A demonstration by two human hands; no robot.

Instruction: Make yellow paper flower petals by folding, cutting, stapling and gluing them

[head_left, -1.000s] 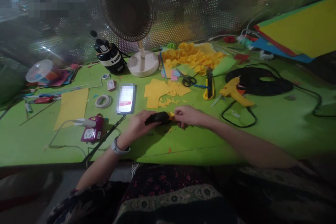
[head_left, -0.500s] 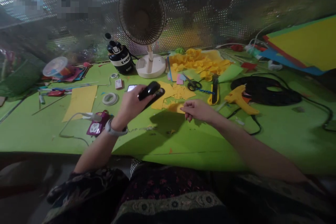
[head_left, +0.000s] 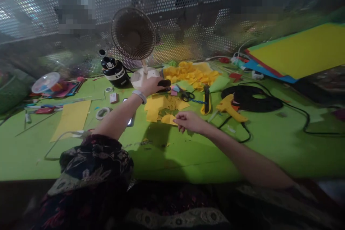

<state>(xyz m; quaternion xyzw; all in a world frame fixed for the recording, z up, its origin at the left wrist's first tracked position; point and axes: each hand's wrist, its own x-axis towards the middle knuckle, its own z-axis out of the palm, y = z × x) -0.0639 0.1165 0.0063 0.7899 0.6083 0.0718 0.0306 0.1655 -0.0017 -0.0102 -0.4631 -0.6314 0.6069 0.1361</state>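
Yellow paper piece (head_left: 168,119), small and cut, is pinched at its right edge by the nearly closed thumb and fingers of the right hand (head_left: 188,121), just in front of a patch of yellow sheets (head_left: 155,106) and scraps (head_left: 176,103) on the green tabletop (head_left: 207,158). Beside the fan base (head_left: 137,80), a black stapler-like tool (head_left: 165,84) is held under the curled fingers of the left hand (head_left: 152,87); how firmly it is gripped cannot be told. Much appears to have been done: a broad heap of shaped yellow pieces (head_left: 192,73) is gathered at the back. The piece in hand has not been added to it, and a larger yellow sheet (head_left: 71,116) is seen uncut at left. How many pieces are left cannot be judged.
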